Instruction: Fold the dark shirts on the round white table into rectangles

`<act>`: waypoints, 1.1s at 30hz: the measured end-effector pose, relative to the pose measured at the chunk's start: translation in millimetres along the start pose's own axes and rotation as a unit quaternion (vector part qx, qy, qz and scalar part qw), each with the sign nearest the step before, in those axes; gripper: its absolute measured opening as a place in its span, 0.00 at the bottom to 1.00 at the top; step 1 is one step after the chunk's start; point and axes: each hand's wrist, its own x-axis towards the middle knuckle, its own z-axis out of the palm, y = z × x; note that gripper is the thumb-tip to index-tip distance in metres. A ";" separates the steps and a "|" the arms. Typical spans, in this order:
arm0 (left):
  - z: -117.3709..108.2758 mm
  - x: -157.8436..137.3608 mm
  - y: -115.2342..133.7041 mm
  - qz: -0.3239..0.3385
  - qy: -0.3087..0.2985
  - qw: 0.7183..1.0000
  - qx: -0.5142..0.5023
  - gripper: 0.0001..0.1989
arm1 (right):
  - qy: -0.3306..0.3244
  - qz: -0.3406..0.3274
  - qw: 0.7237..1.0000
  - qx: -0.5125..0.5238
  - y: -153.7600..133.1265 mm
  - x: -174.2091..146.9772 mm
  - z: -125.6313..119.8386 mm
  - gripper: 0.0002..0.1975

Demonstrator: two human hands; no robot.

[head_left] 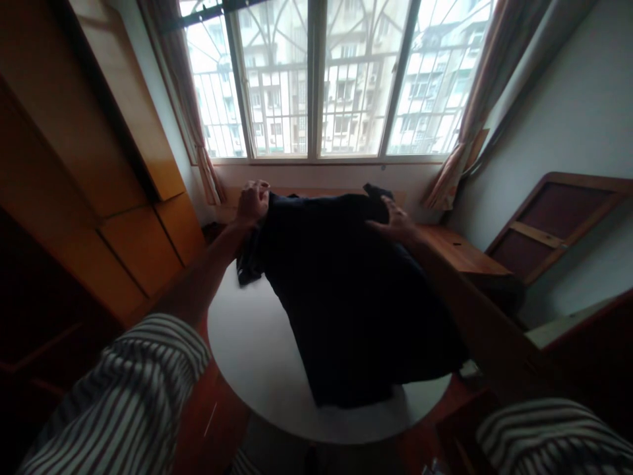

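A black T-shirt [341,284] is spread over the round white table [247,343], its hem towards me. My left hand [254,201] is closed around the cloth at the far left shoulder, with the sleeve hanging beside the wrist. At the far right shoulder my right hand [397,223] rests against the fabric, thumb and fingers spread apart. A small piece of dark cloth sticks up just beyond its fingertips. Folds in the shirt are hard to make out because it is so dark.
Wooden cabinets [128,224] stand on the left. Behind the table is a barred window [316,86] with curtains. A wooden desk [459,251] is at the right, near a framed panel [548,221] leaning on the wall.
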 end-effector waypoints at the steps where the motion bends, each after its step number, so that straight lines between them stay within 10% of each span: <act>1: 6.7 -12.6 5.5 0.011 -0.024 1.000 0.017 0.12 | -0.061 -0.006 0.998 -0.001 9.1 -15.9 12.4 0.36; 8: 14.1 -191.5 33.1 0.017 -0.365 0.930 0.021 0.11 | -0.321 -0.061 0.945 0.004 47.0 -208.0 55.8 0.33; 13: -1.3 -267.5 26.1 -0.102 -0.428 0.898 0.028 0.25 | -0.367 -0.086 0.926 0.006 44.1 -289.8 35.6 0.42; 19: -5.3 -292.3 28.6 -0.225 -0.437 0.867 -0.081 0.45 | -0.261 -0.150 0.953 -0.037 79.3 -309.7 32.0 0.34; 24: -2.8 -300.6 36.9 -0.245 -0.467 0.830 -0.180 0.36 | -0.200 -0.220 0.948 -0.114 83.1 -307.8 43.0 0.34; 33: -3.0 -278.0 4.4 -0.160 -0.359 0.918 -0.053 0.22 | -0.310 -0.250 0.910 -0.119 -0.6 -300.1 24.6 0.21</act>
